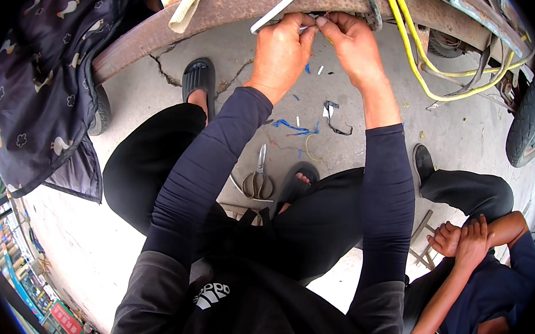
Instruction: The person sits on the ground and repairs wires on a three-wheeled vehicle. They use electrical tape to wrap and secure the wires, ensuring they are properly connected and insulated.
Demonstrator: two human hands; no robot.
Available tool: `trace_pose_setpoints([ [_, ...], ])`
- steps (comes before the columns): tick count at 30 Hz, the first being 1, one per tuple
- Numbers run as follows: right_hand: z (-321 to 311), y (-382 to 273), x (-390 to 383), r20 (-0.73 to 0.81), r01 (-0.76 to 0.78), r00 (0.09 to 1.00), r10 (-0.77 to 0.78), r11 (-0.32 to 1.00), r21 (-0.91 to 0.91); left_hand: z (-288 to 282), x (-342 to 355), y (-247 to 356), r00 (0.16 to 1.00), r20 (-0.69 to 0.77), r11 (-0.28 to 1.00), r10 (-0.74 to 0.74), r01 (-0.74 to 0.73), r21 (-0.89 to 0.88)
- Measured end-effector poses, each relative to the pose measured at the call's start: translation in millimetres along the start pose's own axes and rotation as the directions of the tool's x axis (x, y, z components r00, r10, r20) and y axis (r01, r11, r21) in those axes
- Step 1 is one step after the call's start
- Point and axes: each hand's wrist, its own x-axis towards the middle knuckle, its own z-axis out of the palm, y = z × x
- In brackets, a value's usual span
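Observation:
My left hand (282,55) and my right hand (355,50) meet just below the edge of a rusty metal beam (231,8). Thumbs and fingertips of both are pinched together, nearly touching each other. Something small and thin, partly white, shows between them; the fingers hide most of it, so its kind is unclear. A white strip or tube (282,6) slants up across the beam, its lower end beside my left hand's knuckles. To the right of my right hand hangs a dark strap or cable (370,4).
Scissors (259,179) lie on the concrete floor by my foot, with blue scraps (294,128) and a black strip (337,120) farther off. Yellow cable (410,64) loops down at right, near a tyre (526,124). Another person's crossed arms (465,246) are at lower right; patterned cloth (39,102) hangs left.

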Motion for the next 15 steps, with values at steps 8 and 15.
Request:
trace_pose_setpoints([
  [8,-5,4,-6,-0.066,0.041,0.997,-0.049,0.993,-0.115,4,2,11,0.991,0.013,0.964,0.131,-0.13,0.234],
  [15,-14,-41,-25,0.044,-0.426,0.901,0.432,0.86,0.279,13,-8,6,0.99,-0.009,0.958,0.14,-0.133,0.252],
])
